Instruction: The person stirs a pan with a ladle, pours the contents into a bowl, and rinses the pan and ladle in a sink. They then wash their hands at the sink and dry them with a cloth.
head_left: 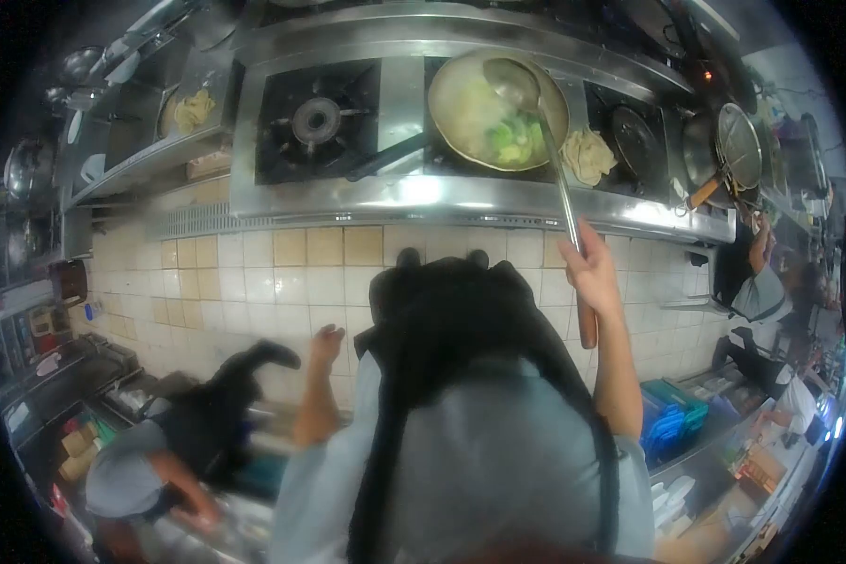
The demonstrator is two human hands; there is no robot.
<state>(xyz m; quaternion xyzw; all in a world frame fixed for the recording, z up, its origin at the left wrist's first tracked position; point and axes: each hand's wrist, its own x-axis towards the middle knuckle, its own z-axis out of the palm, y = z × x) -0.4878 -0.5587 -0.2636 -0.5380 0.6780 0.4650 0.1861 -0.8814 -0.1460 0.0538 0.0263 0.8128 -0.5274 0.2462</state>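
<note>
The right hand (594,273) grips a ladle (562,191) dipped into the pan (446,103) near the stove's (414,195) front edge; the left hand (326,344) hangs free.

i can make out no readable lettering, brand, number or sign: none on the ladle (562,190) in my right fingers (581,272) or the pan (444,105), and the cardboard box (763,467) is too blurred.

Two hands, left hand (325,346) and right hand (592,273); one gripped ladle (561,179); one pan of greens (446,85); one bare burner (317,120); two crumpled cloths (588,157); at least three other people (127,475).
</note>
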